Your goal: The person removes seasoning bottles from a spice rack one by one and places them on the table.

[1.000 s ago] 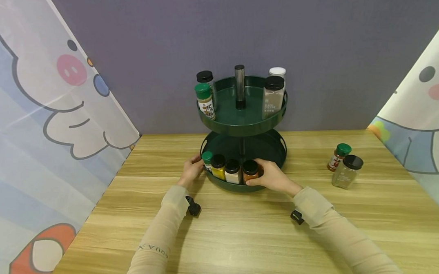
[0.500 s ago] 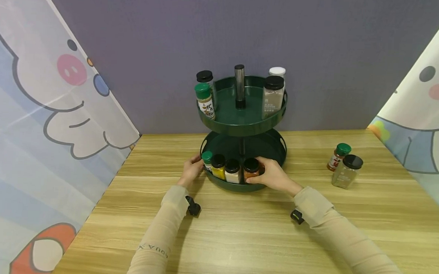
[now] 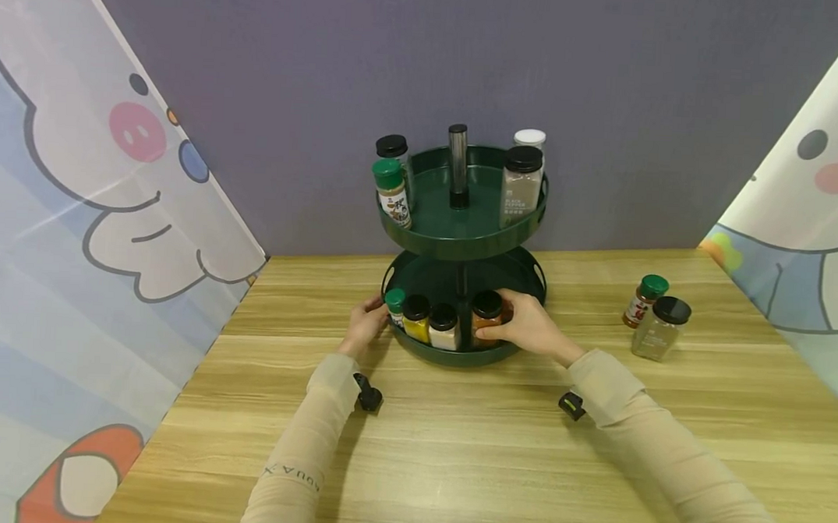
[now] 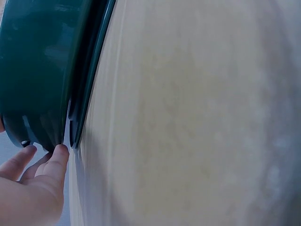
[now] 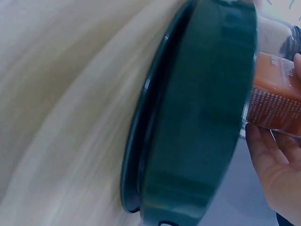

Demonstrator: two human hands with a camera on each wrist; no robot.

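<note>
My right hand (image 3: 528,325) grips a square spice jar (image 3: 485,327) with a black lid and orange-red contents. In the right wrist view the spice jar (image 5: 277,94) stands just behind the tray wall, thumb and fingers on opposite sides. Left of it, a jar of pale powder (image 3: 445,329), a yellow one (image 3: 416,320) and a green-capped bottle (image 3: 395,307) line the front of the lower tray (image 3: 450,358) of a dark green two-tier rack. My left hand (image 3: 366,321) holds that tray's left edge, its fingertips (image 4: 60,150) at the handle cutout in the left wrist view.
The upper tray (image 3: 447,249) bears a green-capped bottle (image 3: 391,194), a black-lidded jar behind it, a black pepper jar (image 3: 520,189) and a white-lidded container (image 3: 530,136). On the table at right stand a green-capped red bottle (image 3: 644,302) and a black-lidded jar (image 3: 660,330).
My right hand has shifted the orange-red spice jar slightly right and back, widening the gap beside the pale powder jar. My left hand stays at the tray's edge.
</note>
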